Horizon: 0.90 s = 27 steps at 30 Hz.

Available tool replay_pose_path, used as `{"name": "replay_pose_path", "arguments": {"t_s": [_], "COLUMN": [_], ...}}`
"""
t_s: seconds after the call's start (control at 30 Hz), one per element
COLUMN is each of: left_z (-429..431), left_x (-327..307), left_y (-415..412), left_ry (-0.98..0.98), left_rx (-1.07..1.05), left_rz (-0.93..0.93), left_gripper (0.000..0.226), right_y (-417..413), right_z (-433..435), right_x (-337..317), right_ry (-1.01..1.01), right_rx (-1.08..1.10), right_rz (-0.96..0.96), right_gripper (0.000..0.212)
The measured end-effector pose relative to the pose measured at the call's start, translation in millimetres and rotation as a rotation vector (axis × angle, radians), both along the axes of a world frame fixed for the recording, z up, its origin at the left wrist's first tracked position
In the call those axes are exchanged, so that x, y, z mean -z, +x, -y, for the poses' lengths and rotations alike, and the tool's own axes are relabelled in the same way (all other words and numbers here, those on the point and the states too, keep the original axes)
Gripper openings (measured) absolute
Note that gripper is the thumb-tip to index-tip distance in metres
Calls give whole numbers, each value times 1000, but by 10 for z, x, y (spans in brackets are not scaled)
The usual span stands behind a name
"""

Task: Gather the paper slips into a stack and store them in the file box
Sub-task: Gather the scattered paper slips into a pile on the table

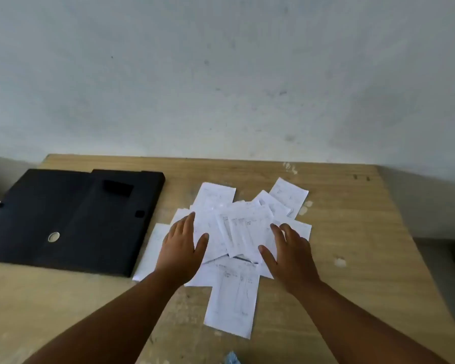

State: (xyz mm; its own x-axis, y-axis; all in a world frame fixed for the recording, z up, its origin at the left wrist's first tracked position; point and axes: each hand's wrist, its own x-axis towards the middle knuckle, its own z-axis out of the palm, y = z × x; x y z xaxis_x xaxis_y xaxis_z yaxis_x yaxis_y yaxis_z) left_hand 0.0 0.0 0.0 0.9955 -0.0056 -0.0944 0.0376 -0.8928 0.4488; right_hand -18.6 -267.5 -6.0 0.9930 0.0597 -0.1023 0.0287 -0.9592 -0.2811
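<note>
Several white paper slips [243, 227] with faint handwriting lie in a loose, overlapping pile at the middle of the wooden table [352, 232]. One long slip [233, 295] sticks out toward me. My left hand [181, 248] rests flat on the pile's left side, fingers apart. On the right side of the pile my right hand [290, 254] lies with fingers spread, covering some slips. A flat black file box [71, 219] lies closed on the table to the left, a slip's edge reaching its right corner.
A pale wall [221, 74] rises directly behind the table. The table's right edge drops off to the floor [436, 232]. A small blue scrap [231, 358] shows at the bottom edge of the view.
</note>
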Motion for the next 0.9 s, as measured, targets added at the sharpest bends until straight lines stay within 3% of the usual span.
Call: {"name": "replay_pose_path", "arguments": {"t_s": [0.2, 0.37, 0.47, 0.67, 0.77, 0.9], "left_z": [-304, -311, -81, 352, 236, -96], "left_x": [481, 675, 687, 604, 535, 574], "left_y": [-68, -60, -7, 181, 264, 392], "left_ry": [224, 131, 26, -143, -137, -57], "left_rx": [-149, -148, -122, -165, -240, -306], "left_rz": [-77, -236, -187, -163, -58, -5], "left_gripper": [81, 91, 96, 84, 81, 78], "right_y": [30, 16, 71, 221, 296, 438], "right_z": [3, -177, -391, -748, -741, -524], "right_x": [350, 557, 597, 620, 602, 579], "right_ry": [-173, -164, -130, -10, 94, 63], "right_rx": [277, 278, 232, 103, 215, 444], "right_rz": [-25, -102, -34, -2, 125, 190], "right_gripper": [70, 73, 75, 68, 62, 64]}}
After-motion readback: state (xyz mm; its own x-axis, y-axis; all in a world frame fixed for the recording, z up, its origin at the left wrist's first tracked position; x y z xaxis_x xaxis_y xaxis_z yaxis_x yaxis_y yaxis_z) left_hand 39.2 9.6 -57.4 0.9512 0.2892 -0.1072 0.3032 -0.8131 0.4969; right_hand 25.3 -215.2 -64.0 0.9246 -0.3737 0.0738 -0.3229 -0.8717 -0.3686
